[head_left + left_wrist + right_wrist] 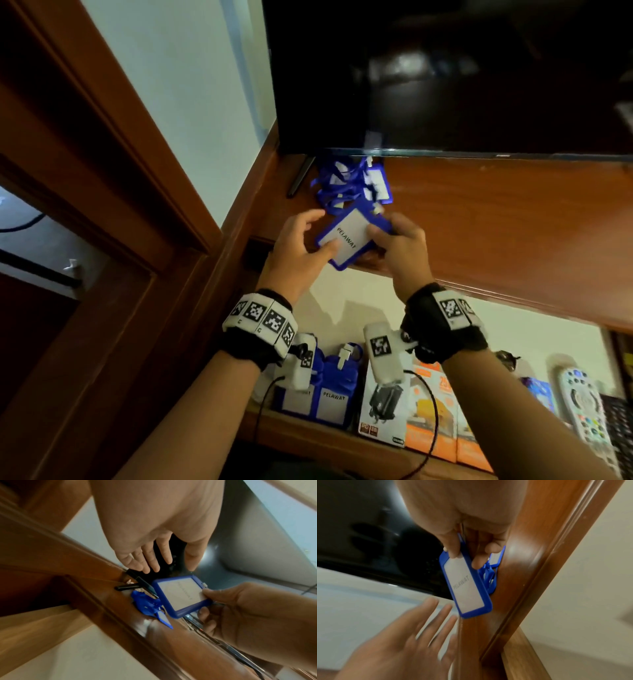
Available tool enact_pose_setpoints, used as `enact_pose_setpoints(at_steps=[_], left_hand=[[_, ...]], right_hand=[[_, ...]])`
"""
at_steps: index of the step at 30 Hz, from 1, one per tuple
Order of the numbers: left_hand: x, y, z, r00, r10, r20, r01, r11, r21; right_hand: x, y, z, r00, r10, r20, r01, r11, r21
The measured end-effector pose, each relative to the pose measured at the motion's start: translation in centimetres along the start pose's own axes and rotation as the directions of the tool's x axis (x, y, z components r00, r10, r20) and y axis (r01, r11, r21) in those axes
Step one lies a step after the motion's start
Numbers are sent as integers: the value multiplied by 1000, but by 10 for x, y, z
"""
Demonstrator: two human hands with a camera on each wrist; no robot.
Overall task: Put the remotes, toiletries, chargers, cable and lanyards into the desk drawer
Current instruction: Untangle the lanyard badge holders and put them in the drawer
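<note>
Up at the centre of the head view, the right hand (400,246) pinches a blue badge holder (346,236) by its upper end, thumb on the white card face and fingers curled behind it, and the card reads "PELAWAT" in black capitals. In the right wrist view the same word runs lengthwise along the card, slightly blurred. The left hand (298,246) is beside the badge with its fingers spread and relaxed; in the head view its thumb seems to lie at the lower corner of the card, while the wrist views show the fingers apart from it, so contact cannot be told for sure. Just above the badge in the frame, a tangle of blue lanyards (346,181) with more badge holders lies on the wooden desk top (496,219), under the lower edge of a dark television screen (445,75). At the bottom of the frame, two more blue badges (334,394), one plainly reading "PELAWAT", stand in a row with a white charger box (382,411), orange boxes (431,421) whose print is too small to read, and a white remote (587,407) with coloured buttons at lower right.
</note>
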State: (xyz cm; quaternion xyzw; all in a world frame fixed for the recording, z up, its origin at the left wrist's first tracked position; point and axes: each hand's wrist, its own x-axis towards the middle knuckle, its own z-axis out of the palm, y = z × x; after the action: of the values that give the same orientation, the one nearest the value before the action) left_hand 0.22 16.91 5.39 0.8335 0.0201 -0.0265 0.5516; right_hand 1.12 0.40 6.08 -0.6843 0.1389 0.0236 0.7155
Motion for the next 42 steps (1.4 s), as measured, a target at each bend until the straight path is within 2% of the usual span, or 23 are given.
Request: enact_pose_setpoints(at_steps=[3,5,8,10,13,16,19,21,25,28,31,34,38,42], left_hand=[[5,21,8,994,-9,108,12,1000,-29],[6,31,12,990,1,141,-2,1000,4],[8,39,13,983,40,177,-57,994,91],[7,44,12,972,42,233,-79,985,152],[1,48,7,939,15,343,-91,974,207],[-4,45,1,926,-18,378,-64,977,203],[-7,39,-4,945,-30,325,-12,992,126],[-6,35,-7,956,-30,292,-5,993,118],[-4,30,-11,970,-63,235,15,980,200],[-3,26,-13,980,-89,176,50,975,215],[-2,20,-16,986,-119,114,96,977,190],[-2,16,-21,985,-170,20,168,982,89],[-13,25,-26,987,-159,-38,152,978,-140],[-37,39,-17,993,-116,-6,110,959,-261]], right_hand=[[-23,-14,-3,994,-29,103,29,1000,8],[-27,-18,-5,995,-26,91,24,999,26],[-26,-26,-11,989,89,115,-100,990,102],[-23,-34,-17,962,182,205,-222,956,192],[-15,-51,-27,930,194,313,-312,867,389],[0,-70,-31,955,102,278,-230,848,478],[19,-90,-33,967,21,255,-170,797,580],[31,-103,-35,976,-37,214,-101,793,601],[52,-123,-42,988,-128,87,57,823,565],[65,-128,-54,991,-137,-9,125,874,469],[71,-123,-71,985,-122,-124,156,932,326],[61,-106,-93,951,-158,-267,210,961,178],[22,-60,-122,927,-160,-338,147,987,-63],[-28,-13,-140,887,-149,-438,31,964,-265]])
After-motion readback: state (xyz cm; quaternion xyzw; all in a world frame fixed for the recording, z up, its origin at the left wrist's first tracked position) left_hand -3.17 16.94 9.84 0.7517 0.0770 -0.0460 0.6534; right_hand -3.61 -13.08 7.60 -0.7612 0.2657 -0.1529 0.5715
